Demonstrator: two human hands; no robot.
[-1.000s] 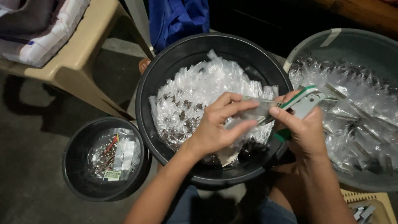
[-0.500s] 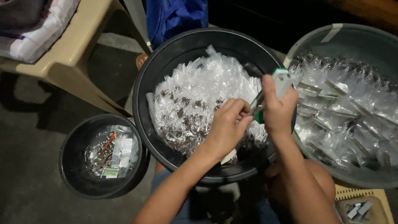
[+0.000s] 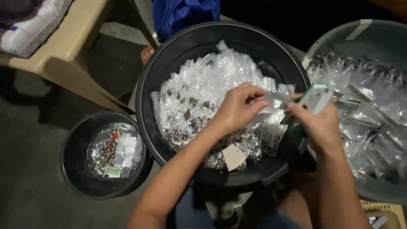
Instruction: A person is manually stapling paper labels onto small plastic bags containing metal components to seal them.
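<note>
both hands have shifted since the earlier frame: the right hand [image 3: 323, 123], then raised upright with the green-and-white tool [image 3: 313, 101] pointing up, now lies lower and flatter, and the left hand [image 3: 237, 107] now reaches further right toward it. left hand: thumb and fingertips pinched shut on a small clear plastic packet [image 3: 277, 101], held above the right part of the large black tub [image 3: 169, 68]. right hand: fingers closed around the green-and-white tool, whose upper end stands just beside the packet; contact between tool and packet cannot be confirmed. large black tub: filled with a heap of small clear packets [image 3: 199, 101] with dark contents. grey tub [image 3: 377, 38]: stands to the right, touching or just beside the black tub, and holds more clear packets, some with flat metallic pieces. small black bucket [image 3: 74, 169]: stands on the floor at lower left, with a few packets and scraps inside. beige plastic chair [image 3: 68, 55]: upper left. blue cloth [image 3: 182, 15]: beyond the black tub.
</note>
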